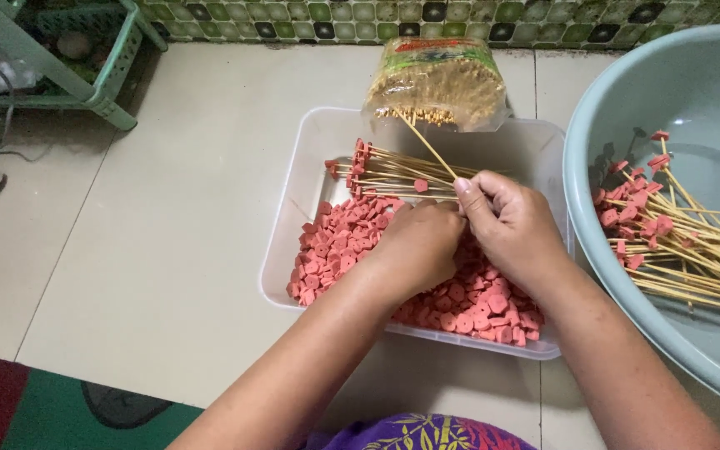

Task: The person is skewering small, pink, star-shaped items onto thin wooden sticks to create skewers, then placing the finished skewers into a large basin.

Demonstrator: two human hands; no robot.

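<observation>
My right hand (512, 227) pinches a thin bamboo skewer (427, 144) that slants up toward the bag of skewers. My left hand (414, 244) is curled just beside it over the pile of red sausage slices (335, 246), its fingertips hidden; what it holds I cannot tell. Both hands hover above a clear plastic tray (293, 200). Several skewers tipped with red slices (377, 171) lie across the tray's far part.
A plastic bag of bamboo skewers (437, 83) leans on the tray's far rim. A large pale blue basin (593, 125) at the right holds several loaded skewers (677, 242). A green rack (85, 75) stands at the far left on the tiled floor.
</observation>
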